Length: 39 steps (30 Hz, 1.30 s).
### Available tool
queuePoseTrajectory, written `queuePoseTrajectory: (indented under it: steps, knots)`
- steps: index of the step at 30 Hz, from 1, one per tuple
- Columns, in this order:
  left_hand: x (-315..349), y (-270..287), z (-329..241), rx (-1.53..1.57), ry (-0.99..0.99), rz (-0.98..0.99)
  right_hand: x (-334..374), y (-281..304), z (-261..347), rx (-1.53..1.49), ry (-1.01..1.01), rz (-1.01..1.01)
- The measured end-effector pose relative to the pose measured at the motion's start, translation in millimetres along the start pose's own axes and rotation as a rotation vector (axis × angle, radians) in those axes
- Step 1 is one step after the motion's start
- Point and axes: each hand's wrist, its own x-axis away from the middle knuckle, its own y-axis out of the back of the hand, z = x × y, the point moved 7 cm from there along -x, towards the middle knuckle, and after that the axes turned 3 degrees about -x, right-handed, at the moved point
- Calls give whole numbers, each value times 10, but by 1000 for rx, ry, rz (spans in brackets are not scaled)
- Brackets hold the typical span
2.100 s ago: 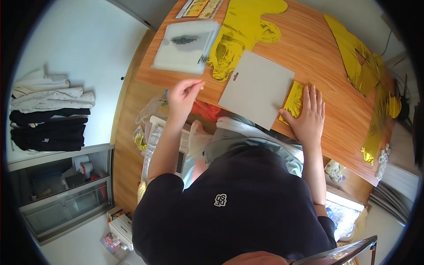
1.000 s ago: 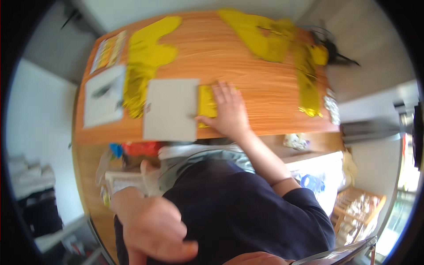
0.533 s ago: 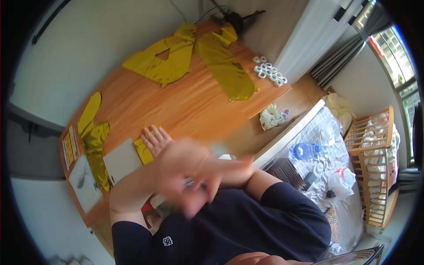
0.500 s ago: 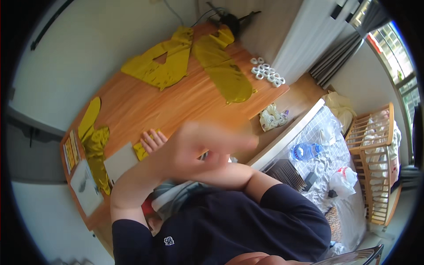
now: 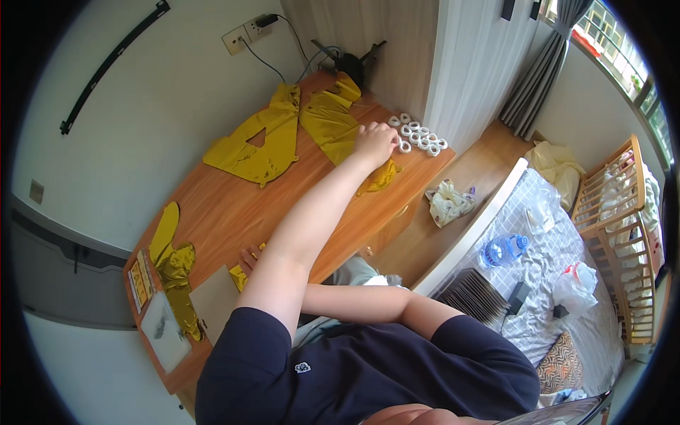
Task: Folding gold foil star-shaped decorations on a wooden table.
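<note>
My left hand [image 5: 377,145] reaches across the table [image 5: 248,195] to the far right. Its fingers curl down at the near side of a cluster of small white rings, closed on one white ring [image 5: 404,146] as far as I can see. Beneath that wrist lies a flat gold foil balloon [image 5: 333,127]. Beside it is another foil balloon [image 5: 256,145] with a triangular hole. My right hand [image 5: 249,256] rests with fingers stretched out next to a small folded gold piece [image 5: 239,276]; my left forearm hides part of it.
Another crumpled gold foil balloon [image 5: 177,262], a white sheet [image 5: 216,294] and a printed card [image 5: 139,280] are on the table's left. A bed [image 5: 496,234] at right holds a blue-capped water bottle [image 5: 504,251]. Behind it stands a wooden crib [image 5: 613,191]; a plastic bag [image 5: 450,203] lies on the floor.
My left hand has swung from in front of my chest out to the white rings at the far right. My right hand stays by the folded gold piece. The view has shifted slightly.
</note>
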Motion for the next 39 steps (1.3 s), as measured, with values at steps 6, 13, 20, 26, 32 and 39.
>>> queuePoseTrajectory:
  steps: [6, 13, 20, 26, 32, 39]
  knots:
    - [723, 582, 16, 109, -117, -22, 242, 347, 229, 59, 248, -318]
    - [3548, 2452, 904, 407, 343, -258, 328, 492, 520, 640, 83, -133]
    - [5808, 2202, 1209, 266, 928, -237, 252, 387, 503, 573, 141, -180]
    - [6013, 2107, 760, -22, 735, -336, 239, 406, 490, 611, 96, -177]
    - [5858, 1844, 638, -123, 828, -206, 309, 419, 509, 611, 99, -179]
    - [5331, 1748, -99, 168, 452, -326, 702, 581, 429, 570, 114, -72]
